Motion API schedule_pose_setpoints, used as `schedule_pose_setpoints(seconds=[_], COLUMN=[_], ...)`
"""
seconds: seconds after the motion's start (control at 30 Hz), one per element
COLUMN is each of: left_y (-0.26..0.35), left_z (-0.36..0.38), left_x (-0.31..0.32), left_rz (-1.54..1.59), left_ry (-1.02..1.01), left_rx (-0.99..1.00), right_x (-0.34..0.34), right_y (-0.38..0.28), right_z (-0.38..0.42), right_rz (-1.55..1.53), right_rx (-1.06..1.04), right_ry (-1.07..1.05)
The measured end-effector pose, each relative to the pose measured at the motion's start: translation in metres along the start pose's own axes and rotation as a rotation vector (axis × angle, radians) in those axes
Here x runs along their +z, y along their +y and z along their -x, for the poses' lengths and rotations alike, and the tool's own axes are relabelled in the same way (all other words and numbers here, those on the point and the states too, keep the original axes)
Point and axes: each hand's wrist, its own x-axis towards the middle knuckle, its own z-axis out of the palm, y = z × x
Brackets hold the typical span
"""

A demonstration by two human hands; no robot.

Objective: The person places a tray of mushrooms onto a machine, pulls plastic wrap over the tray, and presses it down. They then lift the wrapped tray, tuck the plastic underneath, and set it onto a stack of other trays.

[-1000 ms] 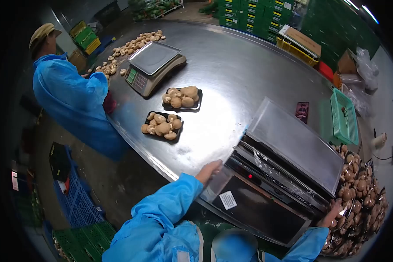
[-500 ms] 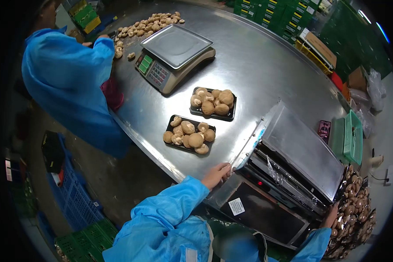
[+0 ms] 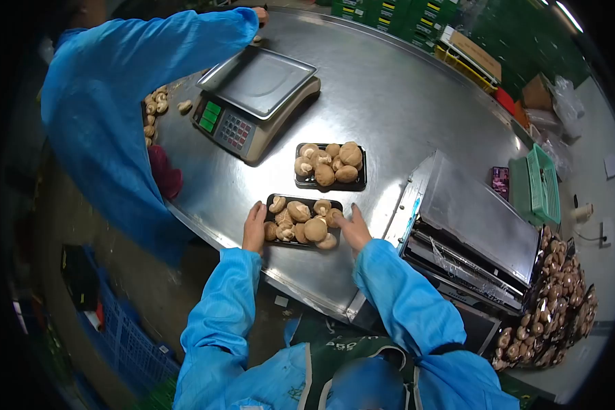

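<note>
Left hand point(image 3: 254, 231), right hand point(image 3: 355, 231) spread, flanking nearer mushroom tray point(image 3: 306, 198) | likely light, caps point(image 3: 315, 229) bruise easily | best held at short ends

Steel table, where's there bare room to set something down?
The widest bare stretch of table lies beyond the far mushroom tray, between scale and metal-topped machine. A smaller patch separates that tray from the machine. It's crowded around the near tray, with left hand and right hand at its ends.
</note>
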Motion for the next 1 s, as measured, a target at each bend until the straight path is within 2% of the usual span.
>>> schedule_pose_setpoints(seconds=[0.07, 0.1, 0.13, 0.17, 0.23, 0.27, 0.33, 0.37, 0.43, 0.5, 0.57, 0.63, 0.7, 0.83, 0.9, 1.0], left_y=[0.016, 0.018, -0.003, -0.029, 0.033, 0.039, 0.088, 0.108, 0.145, 0.177, 0.196, 0.208, 0.206, 0.169, 0.156, 0.123], left_z=[0.009, 0.012, -0.001, -0.017, 0.023, 0.023, 0.048, 0.057, 0.063, 0.076, 0.081, 0.102, 0.125, 0.141, 0.156, 0.155], left_x=[0.009, 0.015, 0.007, -0.004, 0.014, 0.01, 0.023, 0.031, 0.051, 0.091, 0.137, 0.195, 0.254, 0.342, 0.369, 0.392], left_rz=[0.054, 0.114, 0.149, 0.243, 0.354, 0.345, 0.317, 0.291, 0.324, 0.289, 0.217, 0.091, 0.003, -0.147, -0.124, -0.207], left_ry=[-0.045, -0.081, -0.062, -0.074, -0.242, -0.251, -0.306, -0.317, -0.53, -0.586, -0.712, -0.823, -0.915, -0.84, -0.846, -0.767], left_rx=[-0.038, -0.081, -0.069, -0.119, -0.122, -0.14, -0.108, -0.078, -0.066, -0.052, -0.084, -0.13, -0.086, -0.13, -0.232, -0.271], right_x=[0.011, 0.012, 0.01, 0.014, -0.001, -0.001, -0.035, -0.051, -0.081, -0.134, -0.196, -0.252, -0.306, -0.386, -0.41, -0.428], right_y=[0.01, 0.012, 0.015, 0.023, -0.011, -0.001, -0.048, -0.061, -0.064, -0.09, -0.106, -0.102, -0.086, -0.047, -0.026, 0.011], right_z=[-0.011, -0.011, -0.013, -0.017, 0.014, 0.01, 0.049, 0.06, 0.063, 0.09, 0.11, 0.125, 0.131, 0.144, 0.143, 0.137], right_rz=[-0.042, -0.076, -0.11, 0.02, 0.028, -0.113, -0.066, -0.153, -0.305, -0.386, -0.359, -0.295, -0.386, -0.357, -0.376, -0.414], right_rx=[0.061, -0.008, -0.08, -0.133, -0.211, -0.345, -0.33, -0.35, -0.396, -0.25, -0.192, -0.176, -0.135, -0.025, -0.005, 0.006], right_ry=[0.028, -0.061, -0.136, -0.024, -0.044, -0.049, -0.039, -0.042, -0.042, -0.046, -0.111, -0.018, 0.033, 0.121, 0.115, 0.145])
